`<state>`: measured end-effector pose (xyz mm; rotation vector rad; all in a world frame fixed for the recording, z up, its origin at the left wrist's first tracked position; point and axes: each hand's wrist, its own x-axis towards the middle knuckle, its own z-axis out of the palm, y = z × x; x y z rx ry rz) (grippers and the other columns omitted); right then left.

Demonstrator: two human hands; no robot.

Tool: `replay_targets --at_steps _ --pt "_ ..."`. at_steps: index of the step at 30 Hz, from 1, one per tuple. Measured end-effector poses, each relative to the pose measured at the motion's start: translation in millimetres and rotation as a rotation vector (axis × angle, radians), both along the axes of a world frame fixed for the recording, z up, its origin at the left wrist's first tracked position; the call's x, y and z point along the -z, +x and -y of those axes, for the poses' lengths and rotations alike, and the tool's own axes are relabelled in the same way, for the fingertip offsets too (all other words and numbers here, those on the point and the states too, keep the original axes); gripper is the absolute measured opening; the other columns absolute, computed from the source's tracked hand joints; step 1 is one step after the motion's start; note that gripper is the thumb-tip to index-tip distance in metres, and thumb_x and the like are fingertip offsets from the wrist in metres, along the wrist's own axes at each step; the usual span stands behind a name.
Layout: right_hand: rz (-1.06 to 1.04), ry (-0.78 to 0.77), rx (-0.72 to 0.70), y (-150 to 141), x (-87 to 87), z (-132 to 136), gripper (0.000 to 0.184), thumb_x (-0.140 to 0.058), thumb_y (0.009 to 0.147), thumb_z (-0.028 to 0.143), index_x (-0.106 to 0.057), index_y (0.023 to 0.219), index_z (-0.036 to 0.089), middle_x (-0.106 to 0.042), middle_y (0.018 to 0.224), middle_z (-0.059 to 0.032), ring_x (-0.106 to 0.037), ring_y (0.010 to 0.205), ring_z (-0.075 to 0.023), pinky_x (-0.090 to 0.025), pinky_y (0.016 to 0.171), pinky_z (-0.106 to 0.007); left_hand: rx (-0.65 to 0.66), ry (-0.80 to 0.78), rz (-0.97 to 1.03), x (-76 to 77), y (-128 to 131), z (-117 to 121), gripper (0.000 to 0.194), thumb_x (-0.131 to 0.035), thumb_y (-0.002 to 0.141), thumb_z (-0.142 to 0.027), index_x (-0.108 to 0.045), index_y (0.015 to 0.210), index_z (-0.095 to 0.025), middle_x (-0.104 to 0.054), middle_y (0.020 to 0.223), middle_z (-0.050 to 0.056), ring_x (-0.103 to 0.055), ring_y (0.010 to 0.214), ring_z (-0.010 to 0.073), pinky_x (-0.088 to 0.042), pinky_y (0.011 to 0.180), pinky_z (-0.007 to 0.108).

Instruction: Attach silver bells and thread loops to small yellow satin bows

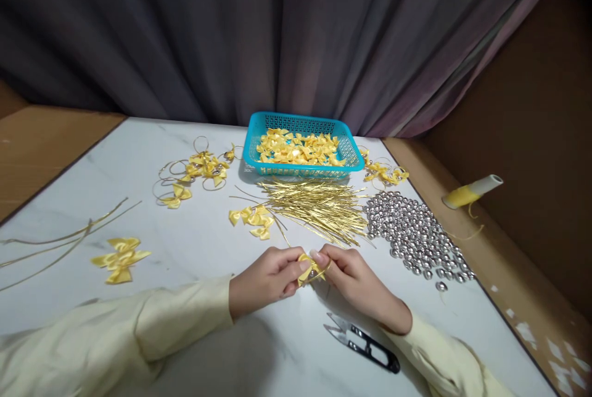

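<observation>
Near the table's middle, my left hand [272,274] pinches one side of a yellow satin bow [305,266]. My right hand [349,274] meets it from the other side, thumb and fingers closed on the bow and on a gold cord [319,275] looped below it. Something silvery shows at the bow's centre, partly covered by my fingers. Below my right hand lie black thread snips [365,346], blades pointing left. Just beyond my hands are a few loose yellow bows [253,218] and a heap of cut gold cords [319,209].
A blue basket [303,170] full of yellow bows stands at the back. Silver beads [411,233] are spread at right, near a thread spool [472,192]. Bows with cord loops [203,169] lie back left; more bows [121,259] and long cords [69,240] lie left.
</observation>
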<state>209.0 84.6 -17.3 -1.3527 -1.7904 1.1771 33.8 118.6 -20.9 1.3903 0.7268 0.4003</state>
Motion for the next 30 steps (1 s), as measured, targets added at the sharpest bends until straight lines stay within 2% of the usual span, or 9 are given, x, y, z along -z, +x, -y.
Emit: replay_targets --at_steps 14,22,26,30 --pt "0.006 0.078 0.089 -7.7 1.3 5.3 0.035 -0.038 0.089 0.036 -0.034 0.059 0.018 -0.029 0.051 0.0064 -0.025 0.049 -0.0076 -0.022 0.045 -0.020 -0.048 0.011 0.007 -2.2 3.1 0.4 0.031 -0.043 0.082 -0.039 -0.036 0.060 -0.018 -0.034 0.046 -0.008 -0.029 0.040 0.0056 -0.023 0.038 0.018" --pt "0.007 0.078 0.123 -9.0 3.1 6.3 0.035 -0.038 0.088 0.036 -0.038 0.059 0.017 -0.033 0.051 0.0055 -0.027 0.049 -0.0077 -0.024 0.046 -0.020 -0.074 0.149 -0.034 -1.0 4.2 1.9 0.031 -0.044 0.082 -0.034 -0.032 0.057 -0.019 -0.031 0.043 -0.010 -0.028 0.038 0.0056 -0.022 0.039 0.020" --pt "0.020 0.074 0.118 -8.9 1.8 5.5 0.035 -0.036 0.089 0.036 -0.048 0.063 0.015 -0.038 0.053 0.0042 -0.030 0.050 -0.0080 -0.026 0.047 -0.020 -0.075 0.097 -0.019 -3.8 4.7 2.0 0.030 -0.043 0.083 -0.035 -0.040 0.059 -0.018 -0.032 0.044 -0.009 -0.028 0.039 0.0060 -0.022 0.039 0.020" --pt "0.022 0.086 0.111 -8.8 0.8 5.9 0.036 -0.036 0.089 0.036 -0.050 0.064 0.014 -0.038 0.053 0.0039 -0.030 0.050 -0.0081 -0.026 0.048 -0.021 -0.078 0.037 0.015 -5.5 4.2 2.1 0.031 -0.042 0.084 -0.036 -0.042 0.060 -0.017 -0.033 0.045 -0.008 -0.028 0.040 0.0059 -0.023 0.040 0.020"
